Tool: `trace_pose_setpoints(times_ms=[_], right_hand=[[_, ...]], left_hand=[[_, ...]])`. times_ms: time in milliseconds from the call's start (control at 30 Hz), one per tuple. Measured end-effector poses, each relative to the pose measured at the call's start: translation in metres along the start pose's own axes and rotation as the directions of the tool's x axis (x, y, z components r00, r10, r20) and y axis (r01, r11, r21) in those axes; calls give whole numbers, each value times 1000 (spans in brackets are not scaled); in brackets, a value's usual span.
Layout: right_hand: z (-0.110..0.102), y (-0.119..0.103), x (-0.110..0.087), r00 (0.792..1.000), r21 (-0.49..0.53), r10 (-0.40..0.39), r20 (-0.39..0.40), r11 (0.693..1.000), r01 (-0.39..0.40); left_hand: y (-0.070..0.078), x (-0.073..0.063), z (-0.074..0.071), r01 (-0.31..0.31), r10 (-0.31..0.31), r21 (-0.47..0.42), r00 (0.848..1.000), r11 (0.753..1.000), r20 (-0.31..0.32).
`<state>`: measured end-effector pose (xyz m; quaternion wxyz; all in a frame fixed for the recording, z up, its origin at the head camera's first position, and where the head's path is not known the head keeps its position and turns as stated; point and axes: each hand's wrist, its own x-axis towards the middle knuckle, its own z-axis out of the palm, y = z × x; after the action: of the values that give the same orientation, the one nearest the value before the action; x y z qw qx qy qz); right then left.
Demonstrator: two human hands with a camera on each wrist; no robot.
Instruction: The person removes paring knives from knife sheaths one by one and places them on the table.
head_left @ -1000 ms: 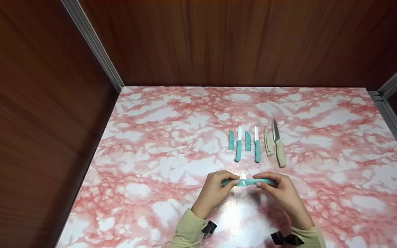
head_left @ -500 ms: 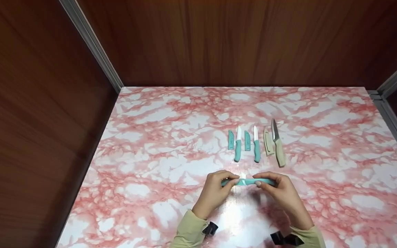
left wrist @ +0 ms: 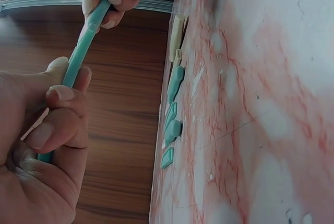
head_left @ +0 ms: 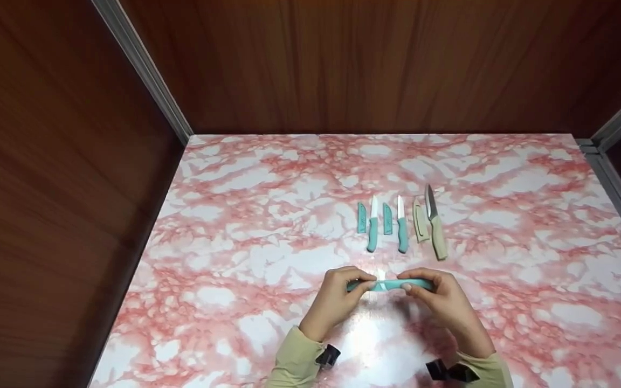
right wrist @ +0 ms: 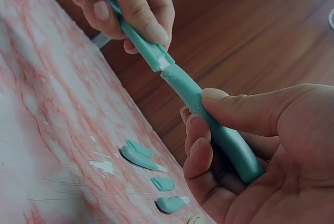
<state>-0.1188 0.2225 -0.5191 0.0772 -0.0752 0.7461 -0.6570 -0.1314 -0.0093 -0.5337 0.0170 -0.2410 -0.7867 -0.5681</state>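
Note:
My left hand (head_left: pixel 337 297) pinches a teal knife sheath (right wrist: pixel 143 46) between thumb and fingers. Opposite it, my right hand (head_left: pixel 442 299) grips the teal handle (right wrist: pixel 182 88) of a small knife. Sheath and handle lie nearly end to end, held over the near part of the table. A short white strip of blade (right wrist: pixel 165 63) shows between them in the right wrist view; the rest of the blade is hidden in the sheath. In the left wrist view the left thumb and fingers (left wrist: pixel 62 93) wrap the sheath, its lower end partly covered by the palm.
Beyond the hands, two teal knives (head_left: pixel 373 234) (head_left: pixel 402 235) with white blades lie beside teal sheaths (head_left: pixel 361 217) (head_left: pixel 387 219). To their right are a beige sheath (head_left: pixel 420 221) and a larger beige-handled knife (head_left: pixel 438 237). Brown wood panels (head_left: pixel 375 64) enclose the red-and-white marbled table (head_left: pixel 246 215).

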Motion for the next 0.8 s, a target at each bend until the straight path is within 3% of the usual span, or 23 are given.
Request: trace_pose_setpoints(times_ms=[367, 800], right_hand=[[1, 1, 1, 1000, -34, 7, -28, 999, -8], [1, 1, 1, 999, -26, 23, -28, 999, -23]], left_hand=[[1, 1, 1, -5, 5, 4, 999, 1000, -34], [3, 0, 1, 34, -34, -5, 998, 999, -54]])
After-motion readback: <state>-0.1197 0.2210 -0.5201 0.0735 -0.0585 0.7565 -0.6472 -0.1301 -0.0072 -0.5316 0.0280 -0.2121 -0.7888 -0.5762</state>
